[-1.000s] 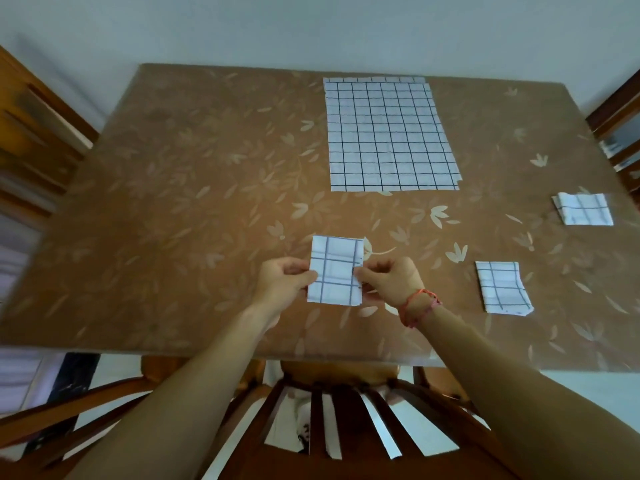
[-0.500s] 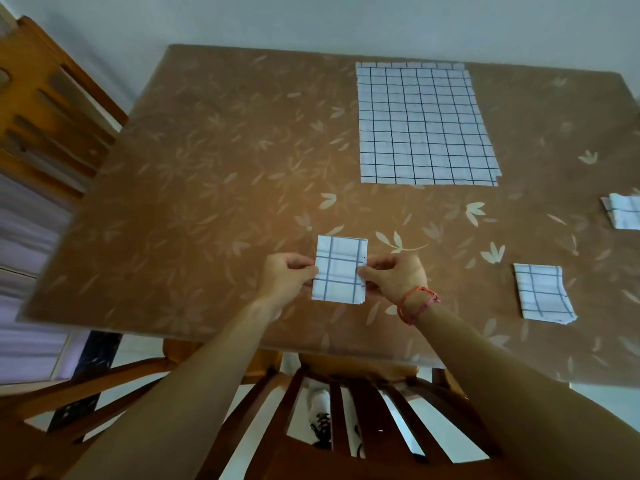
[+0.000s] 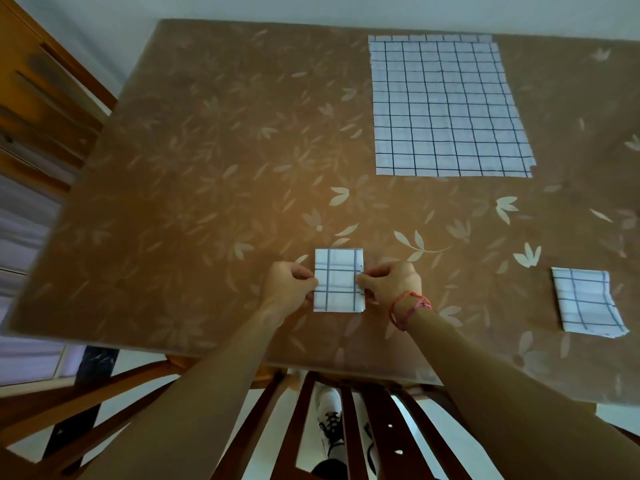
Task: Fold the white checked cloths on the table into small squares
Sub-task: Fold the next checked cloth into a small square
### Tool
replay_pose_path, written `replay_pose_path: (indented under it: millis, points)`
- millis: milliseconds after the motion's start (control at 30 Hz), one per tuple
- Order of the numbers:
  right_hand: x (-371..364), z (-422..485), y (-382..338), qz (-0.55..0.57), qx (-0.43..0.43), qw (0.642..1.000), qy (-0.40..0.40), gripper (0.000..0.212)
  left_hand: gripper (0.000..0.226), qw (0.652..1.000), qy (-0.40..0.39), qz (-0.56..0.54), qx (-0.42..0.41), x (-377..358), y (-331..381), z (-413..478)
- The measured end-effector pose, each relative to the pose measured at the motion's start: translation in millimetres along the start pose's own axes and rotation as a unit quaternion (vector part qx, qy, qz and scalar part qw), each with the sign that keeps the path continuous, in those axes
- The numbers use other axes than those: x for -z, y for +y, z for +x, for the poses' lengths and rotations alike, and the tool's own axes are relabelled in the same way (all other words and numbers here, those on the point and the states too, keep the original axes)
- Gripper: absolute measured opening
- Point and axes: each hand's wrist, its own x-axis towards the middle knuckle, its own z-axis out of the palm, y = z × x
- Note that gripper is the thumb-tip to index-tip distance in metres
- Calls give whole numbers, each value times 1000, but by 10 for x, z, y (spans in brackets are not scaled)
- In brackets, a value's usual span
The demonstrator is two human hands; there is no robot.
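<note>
Low centre of the frame, the left hand [image 3: 289, 284] and right hand [image 3: 391, 282] pinch opposite edges of a small folded cloth [image 3: 338, 285] on the surface [image 3: 207, 168]; an unfolded cloth [image 3: 446, 105] lies upper right.

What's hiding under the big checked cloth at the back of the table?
The big checked cloth lies flat on the brown leafy table. A checked strip peeks out past its far edge, maybe another layer. Anything else underneath is covered, so I cannot tell.

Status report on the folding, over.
Left hand and right hand pinch folded cloth. Large cloth unfolded beyond. Nothing in the way.
</note>
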Motion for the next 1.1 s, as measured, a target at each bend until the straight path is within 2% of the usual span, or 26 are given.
replay_pose_path:
  millis: [233, 600, 767, 1100]
  points:
    - [-51, 85, 89, -4, -24, 1000, -4, 12, 5, 997, 15, 58, -44, -60, -76, 87]
    - [-55, 2, 95, -46, 6, 999, 14, 10, 6, 993, 32, 98, -63, -76, -53, 14]
    - [-23, -98, 119, -34, -5, 999, 14, 7, 17, 992, 42, 99, -68, -98, -75, -28]
    - [79, -340, 166, -6, 9, 1000, -12, 16, 19, 999, 38, -4, -22, -149, -131, -165]
